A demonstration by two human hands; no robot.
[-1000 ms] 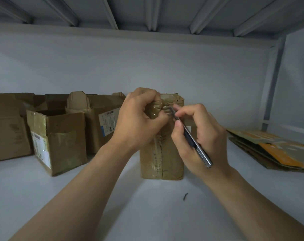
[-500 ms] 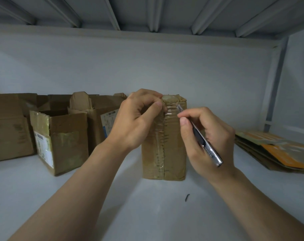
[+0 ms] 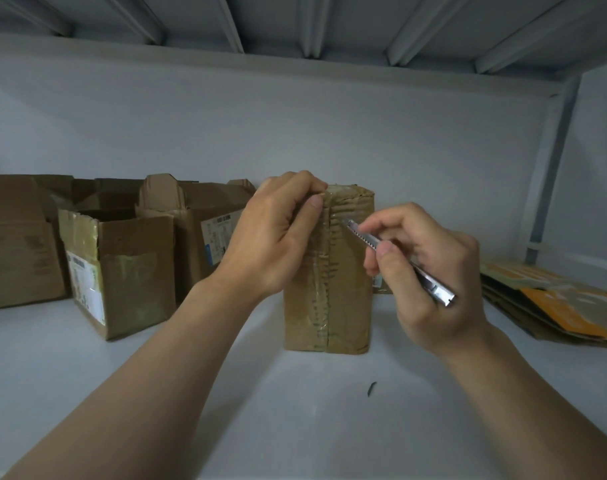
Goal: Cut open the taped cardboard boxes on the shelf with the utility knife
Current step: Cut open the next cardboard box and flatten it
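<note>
Right-hand grip (image 3: 430,271) is closed on the slim silver metal utility knife (image 3: 363,236), held like a pen, with the thumb and forefinger pinching near the segmented blade and the back end sticking out past the knuckles. Left-hand grip (image 3: 278,233) is curled over the top left corner of the tall brown tape-wrapped cardboard box (image 3: 343,292), with the thumb lying on the front face by the taped centre seam.

Head view: the box stands upright on the white shelf (image 3: 295,420), mid-frame. The blade tip sits over the upper front face, just right of the seam; can't tell if it touches the tape. Opened brown cardboard boxes (image 3: 122,271) are to the left and flattened orange-printed cardboard sheets (image 3: 565,306) to the right. A small dark scrap (image 3: 371,389) lies in front of the box.

Risks, as a judgement:
- The thumb is near the blade, so a skid on the glossy wrinkled tape could send the edge into it.
- The tall narrow box could tip back if the blade pushes harder than the left grip holds.
- The tip is off the seam, so a cut here may score the cardboard rather than part the flaps.
- Too deep a cut could reach the contents.
</note>
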